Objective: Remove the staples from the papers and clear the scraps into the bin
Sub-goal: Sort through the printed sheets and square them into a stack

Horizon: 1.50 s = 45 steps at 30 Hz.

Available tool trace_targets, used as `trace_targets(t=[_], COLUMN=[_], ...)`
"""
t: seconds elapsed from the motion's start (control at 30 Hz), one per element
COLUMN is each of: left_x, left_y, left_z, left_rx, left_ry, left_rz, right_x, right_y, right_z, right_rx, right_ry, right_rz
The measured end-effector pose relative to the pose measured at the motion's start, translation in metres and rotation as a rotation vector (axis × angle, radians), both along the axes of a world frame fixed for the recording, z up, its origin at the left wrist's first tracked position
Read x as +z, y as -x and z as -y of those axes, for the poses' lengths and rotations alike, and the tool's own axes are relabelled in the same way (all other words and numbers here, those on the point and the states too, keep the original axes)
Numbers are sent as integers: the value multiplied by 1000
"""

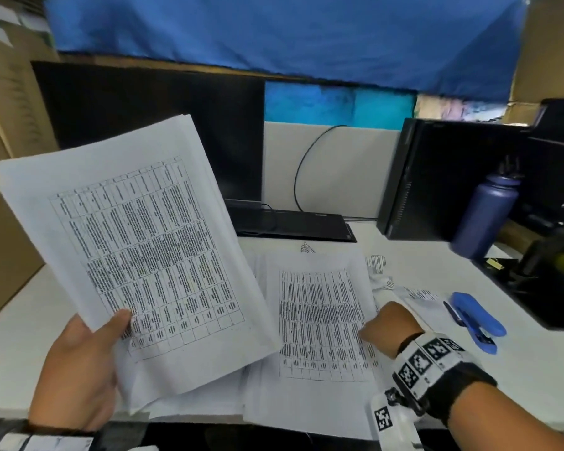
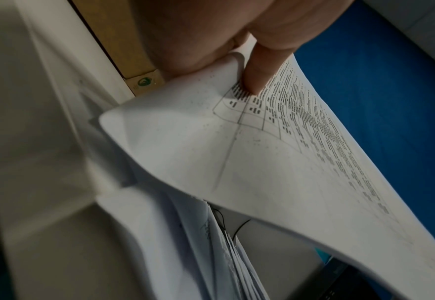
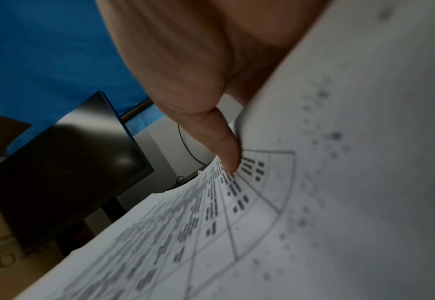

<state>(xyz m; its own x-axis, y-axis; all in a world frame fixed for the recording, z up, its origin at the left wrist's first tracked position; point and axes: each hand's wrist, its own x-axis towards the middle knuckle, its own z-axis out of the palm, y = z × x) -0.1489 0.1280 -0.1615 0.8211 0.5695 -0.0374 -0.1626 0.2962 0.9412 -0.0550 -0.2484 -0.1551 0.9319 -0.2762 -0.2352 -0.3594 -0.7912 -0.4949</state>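
Note:
My left hand (image 1: 75, 369) holds a sheaf of printed table pages (image 1: 137, 242) raised above the desk's left side, thumb on top near the lower corner. The left wrist view shows that thumb (image 2: 257, 77) pressing on the curved top sheet (image 2: 262, 172). A second paper stack (image 1: 319, 320) lies flat on the white desk (image 1: 469, 385). My right hand (image 1: 388, 327) grips its right edge; in the right wrist view the thumb (image 3: 226, 150) presses on the printed page (image 3: 288, 223), which curls up past the palm. Torn paper scraps (image 1: 378, 265) lie behind that hand. No bin is in view.
A blue stapler-like tool (image 1: 476, 320) lies on the desk right of my right hand. Behind stand a dark monitor (image 1: 144, 135), a black computer tower (image 1: 437, 177), a purple bottle (image 1: 484, 216) and a black tray (image 1: 534, 288). Cardboard boxes (image 1: 0, 157) line the left.

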Motion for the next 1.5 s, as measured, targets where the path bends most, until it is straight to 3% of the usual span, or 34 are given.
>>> trace_targets(t=[0.23, 0.43, 0.53, 0.7, 0.93, 1.07, 1.2, 1.3, 1.4, 1.5], left_x=[-7, -5, 2, 21, 54, 62, 53, 52, 58, 59], left_y=[1, 3, 3, 0, -12, -13, -7, -6, -7, -7], left_z=[-2, -5, -6, -1, 67, 127, 170, 181, 182, 178], left_rx=[-7, 1, 11, 60, -94, -324, -475, -419, -370, -373], left_ry=[-8, -7, -38, -212, -405, -442, -319, -514, -647, -569], left_rz=[-9, -14, -6, -20, 11, 18, 13, 93, 144, 121], right_x=[7, 35, 61, 95, 100, 86, 72, 75, 78, 72], right_y=[12, 27, 36, 57, 59, 61, 60, 62, 64, 64], right_z=[-10, -7, 7, 47, 55, 33, 22, 25, 27, 26], right_rx=[63, -28, -62, -168, 9, -11, -67, -75, -28, 13], right_ry=[238, -90, -195, -410, -966, -1019, -1053, -872, -887, -839], right_rz=[130, 337, 536, 829, 633, 560, 584, 763, 845, 817])
